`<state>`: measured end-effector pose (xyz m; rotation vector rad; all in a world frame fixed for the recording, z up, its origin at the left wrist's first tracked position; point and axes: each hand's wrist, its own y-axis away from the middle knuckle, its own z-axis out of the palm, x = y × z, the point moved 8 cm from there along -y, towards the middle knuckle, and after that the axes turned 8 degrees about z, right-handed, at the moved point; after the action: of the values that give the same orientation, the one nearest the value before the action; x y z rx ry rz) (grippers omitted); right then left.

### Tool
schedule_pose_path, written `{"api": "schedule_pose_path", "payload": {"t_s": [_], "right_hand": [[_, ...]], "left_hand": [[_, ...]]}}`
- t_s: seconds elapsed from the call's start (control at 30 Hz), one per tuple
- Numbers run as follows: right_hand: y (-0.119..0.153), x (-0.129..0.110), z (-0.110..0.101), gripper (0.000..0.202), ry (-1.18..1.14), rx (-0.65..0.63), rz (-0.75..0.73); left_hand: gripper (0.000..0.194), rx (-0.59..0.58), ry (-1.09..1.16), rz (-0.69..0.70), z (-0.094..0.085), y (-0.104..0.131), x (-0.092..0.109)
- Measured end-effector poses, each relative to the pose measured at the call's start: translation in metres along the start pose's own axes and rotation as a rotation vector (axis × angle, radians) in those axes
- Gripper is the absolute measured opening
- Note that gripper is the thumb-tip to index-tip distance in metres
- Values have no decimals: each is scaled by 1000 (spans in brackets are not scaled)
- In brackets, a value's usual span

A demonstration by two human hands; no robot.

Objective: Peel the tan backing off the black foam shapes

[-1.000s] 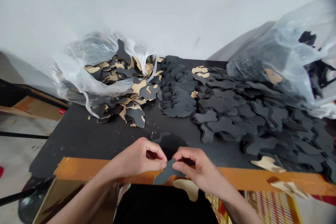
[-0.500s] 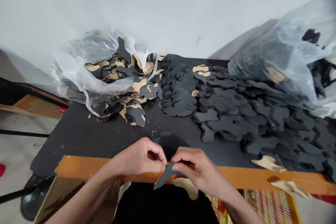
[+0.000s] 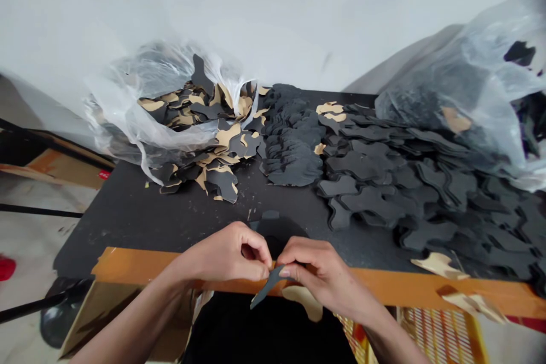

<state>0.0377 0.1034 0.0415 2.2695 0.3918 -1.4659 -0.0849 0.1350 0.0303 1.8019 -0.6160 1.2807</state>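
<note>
Over the table's front edge, my right hand [image 3: 318,273] pinches a dark grey curved piece [image 3: 268,289] between thumb and forefinger. A tan piece [image 3: 303,301] hangs below that hand, by the black clothing. My left hand [image 3: 241,256] is closed, thumb and fingertips pressed together at the upper end of the dark piece; what lies between them is too small to make out. Beyond the hands, a dense pile of dark pieces [image 3: 292,148] stands at mid-table.
On the left, a clear plastic bag [image 3: 115,119] spills dark and tan pieces [image 3: 222,182]. Stacked dark pieces [image 3: 375,199] cover the right, beside another bag [image 3: 482,68]. Orange tape [image 3: 128,264] lines the front edge. A yellow basket [image 3: 478,333] and a cardboard box [image 3: 98,318] stand below.
The view has shifted slightly, so the table and piles appear a little displaced. Both hands keep nearly the same pose, and the dark piece is tilted slightly more edge-on.
</note>
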Motion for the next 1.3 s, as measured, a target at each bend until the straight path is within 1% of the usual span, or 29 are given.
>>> {"api": "schedule_pose_path", "payload": {"t_s": [0.23,0.37,0.5,0.57,0.67,0.73,0.8,0.87,0.93,0.97,1.03,1.1,1.2,1.3], "right_hand": [[1,-4,-4,16,3,31,-38],[3,-5,-8,13,-30,120,-95],[9,-12,-12,18,18,226,-210],[12,-14,-13,19,47,255,-256],[14,-15,-14,20,68,267,-286],[16,-20,-13,25,136,271,-342],[21,-31,-12,29,254,301,-450],[27,-42,-12,30,366,376,-563],[33,-49,-13,28,419,453,-623],[34,-49,-14,27,417,474,-610],[33,-43,-15,27,375,480,-529],[33,-37,-16,33,334,485,-469],[37,-34,-14,44,346,514,-490],[38,-32,-14,47,351,521,-495]], "left_hand": [[12,4,-6,6,3,0,0],[10,47,-4,14,3,2,2],[8,74,-24,56,5,4,6],[7,87,-61,71,5,5,8],[7,86,-110,75,7,8,13],[7,83,-122,53,9,10,16],[7,97,-144,36,10,12,19],[7,127,-183,26,10,15,22],[7,147,-218,16,10,17,23],[7,154,-228,5,10,18,23],[6,162,-240,-9,11,19,22],[7,167,-246,-5,12,18,22],[8,172,-236,8,13,16,23],[7,182,-219,18,13,14,23]]}}
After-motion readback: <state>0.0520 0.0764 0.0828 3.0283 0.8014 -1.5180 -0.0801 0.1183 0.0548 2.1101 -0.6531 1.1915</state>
